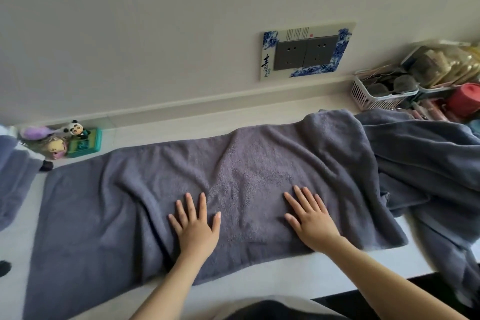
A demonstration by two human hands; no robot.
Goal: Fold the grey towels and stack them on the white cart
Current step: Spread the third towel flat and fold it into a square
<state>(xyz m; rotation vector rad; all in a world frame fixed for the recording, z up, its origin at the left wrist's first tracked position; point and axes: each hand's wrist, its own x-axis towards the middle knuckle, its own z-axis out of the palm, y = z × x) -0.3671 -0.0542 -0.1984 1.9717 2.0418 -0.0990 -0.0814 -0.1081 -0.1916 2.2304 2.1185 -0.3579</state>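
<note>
A grey towel [249, 174] lies spread lengthwise across the white tabletop [298, 275], still wrinkled near its middle and far right end. My left hand [196, 226] presses flat on the towel near its front edge, fingers straight and spread. My right hand [311, 218] lies flat on the towel a little to the right, fingers also straight. A second grey towel [428, 161] sits crumpled at the right and hangs over the table edge. Another grey towel [13, 171] shows at the far left edge.
Small toys [70, 141], among them a panda figure and a green box, stand at the back left by the wall. A white basket [376, 93] and stacked clutter fill the back right corner. A decorated socket plate [306, 52] is on the wall.
</note>
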